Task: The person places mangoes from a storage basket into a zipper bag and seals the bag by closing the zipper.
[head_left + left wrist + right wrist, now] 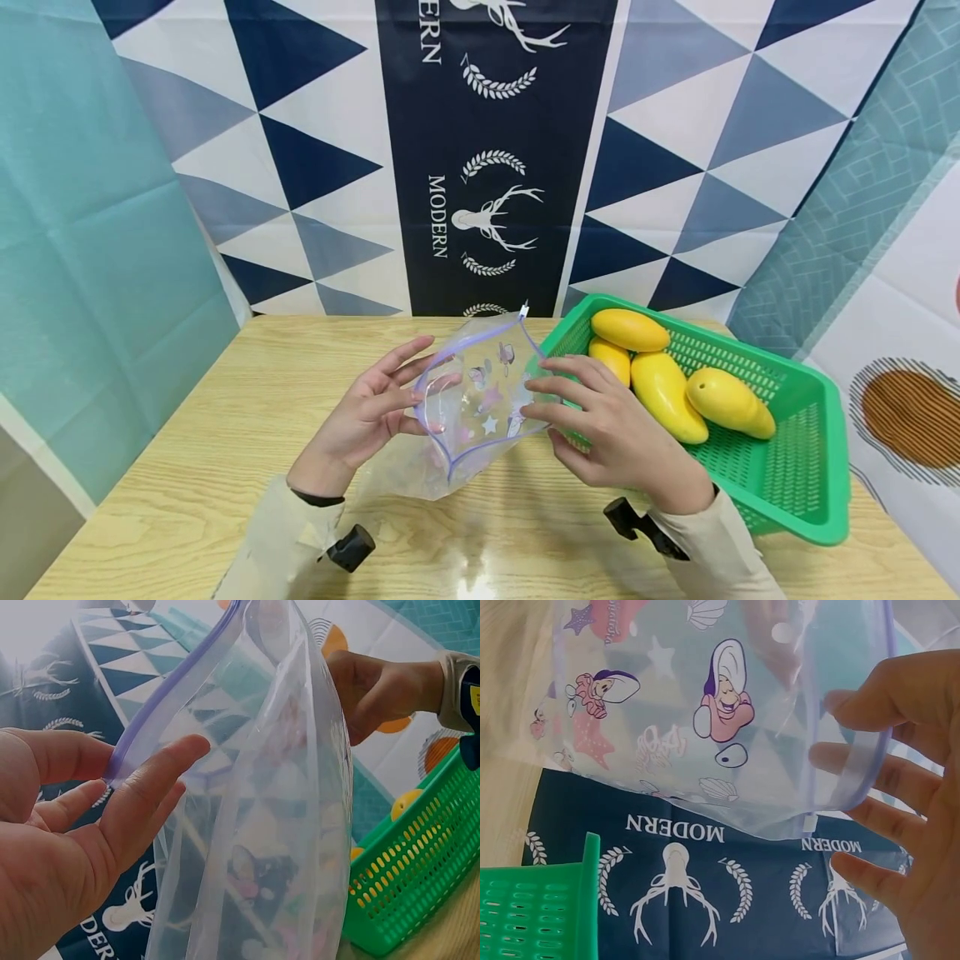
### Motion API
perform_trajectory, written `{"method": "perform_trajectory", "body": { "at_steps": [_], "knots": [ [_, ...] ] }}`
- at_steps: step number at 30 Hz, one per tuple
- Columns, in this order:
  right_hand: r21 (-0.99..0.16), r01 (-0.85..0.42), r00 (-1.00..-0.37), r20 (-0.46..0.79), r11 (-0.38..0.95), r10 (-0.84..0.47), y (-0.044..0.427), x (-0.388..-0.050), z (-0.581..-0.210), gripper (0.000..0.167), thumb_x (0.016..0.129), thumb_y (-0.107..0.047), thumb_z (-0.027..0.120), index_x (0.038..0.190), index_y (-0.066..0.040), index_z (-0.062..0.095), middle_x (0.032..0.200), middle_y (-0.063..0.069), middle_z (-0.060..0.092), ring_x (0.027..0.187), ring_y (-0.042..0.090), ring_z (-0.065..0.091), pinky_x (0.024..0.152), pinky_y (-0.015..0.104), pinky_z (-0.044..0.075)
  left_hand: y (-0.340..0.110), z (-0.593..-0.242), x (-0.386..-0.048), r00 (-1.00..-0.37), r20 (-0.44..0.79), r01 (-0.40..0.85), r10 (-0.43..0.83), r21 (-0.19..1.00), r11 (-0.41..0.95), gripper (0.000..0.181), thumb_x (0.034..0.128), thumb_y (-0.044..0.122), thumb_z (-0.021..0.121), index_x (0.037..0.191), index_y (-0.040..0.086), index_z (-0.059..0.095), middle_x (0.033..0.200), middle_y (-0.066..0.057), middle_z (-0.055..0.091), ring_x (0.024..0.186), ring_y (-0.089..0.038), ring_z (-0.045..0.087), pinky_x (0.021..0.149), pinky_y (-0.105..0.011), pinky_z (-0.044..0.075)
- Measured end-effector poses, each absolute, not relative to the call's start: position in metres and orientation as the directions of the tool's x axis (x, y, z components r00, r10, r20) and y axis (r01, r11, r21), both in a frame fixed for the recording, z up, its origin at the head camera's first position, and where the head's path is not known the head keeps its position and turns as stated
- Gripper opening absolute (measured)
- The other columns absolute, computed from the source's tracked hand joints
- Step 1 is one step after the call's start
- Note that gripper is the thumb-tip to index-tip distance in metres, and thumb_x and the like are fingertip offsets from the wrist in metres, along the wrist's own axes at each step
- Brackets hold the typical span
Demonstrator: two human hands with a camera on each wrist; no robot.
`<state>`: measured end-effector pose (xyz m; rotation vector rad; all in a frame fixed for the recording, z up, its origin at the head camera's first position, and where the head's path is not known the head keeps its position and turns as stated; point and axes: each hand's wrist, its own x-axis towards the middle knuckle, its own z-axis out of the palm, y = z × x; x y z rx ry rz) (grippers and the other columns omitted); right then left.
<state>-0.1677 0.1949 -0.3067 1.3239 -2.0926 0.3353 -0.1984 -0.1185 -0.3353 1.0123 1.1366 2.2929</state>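
A clear zip bag (480, 404) with purple edging and printed shells, stars and cartoon figures is held above the table, its mouth spread apart and facing the head camera. My left hand (375, 408) pinches the left rim, with fingers on both sides of the purple strip (166, 688) in the left wrist view. At the opposite rim, my right hand (611, 421) holds the bag between thumb and fingers. Through the clear film (727, 697) in the right wrist view, the fingertips show. A small white zip slider (523, 312) sits at the top corner.
A green perforated basket (828, 467) stands on the right of the wooden table (277, 392), close to my right hand. Several yellow mangoes (660, 392) lie in its left and middle part. Patterned cloth (322, 150) hangs behind the table.
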Motion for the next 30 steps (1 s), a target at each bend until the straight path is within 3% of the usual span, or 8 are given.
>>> {"method": "perform_trajectory", "body": {
  "at_steps": [10,17,30],
  "knots": [
    [0.113,-0.883,-0.271,0.669,0.455,-0.692,0.198,-0.164,-0.298,0.034,0.097,-0.026,0.045,0.115,-0.013,0.071,0.126,0.01,0.064,0.122,0.036,0.051,0.109,0.045,0.036,-0.118,-0.336,-0.2,-0.657,0.435,-0.029,0.615,0.801,-0.597,0.058,0.0971,-0.014,0.04,0.148,0.014,0.045,0.144,-0.006,0.051,0.127,-0.025,0.056,0.079,-0.032,0.06],
    [0.164,-0.878,-0.193,0.738,0.45,-0.646,0.202,-0.165,-0.287,0.034,0.098,-0.026,0.045,0.11,-0.009,0.072,0.119,0.013,0.066,0.114,0.039,0.054,0.107,0.04,0.037,-0.118,-0.337,-0.2,-0.642,0.446,-0.026,0.624,0.8,-0.599,0.059,0.0969,-0.015,0.038,0.149,0.012,0.044,0.145,-0.006,0.05,0.128,-0.025,0.055,0.08,-0.033,0.06],
    [0.194,-0.834,-0.216,0.746,0.516,-0.63,0.222,-0.166,-0.271,0.036,0.101,-0.028,0.045,0.111,-0.006,0.071,0.116,0.016,0.066,0.113,0.039,0.055,0.107,0.04,0.036,-0.119,-0.335,-0.198,-0.682,0.409,-0.017,0.607,0.82,-0.572,0.059,0.0961,-0.014,0.038,0.148,0.013,0.045,0.145,-0.005,0.051,0.127,-0.025,0.056,0.078,-0.033,0.06]
  ]
}}
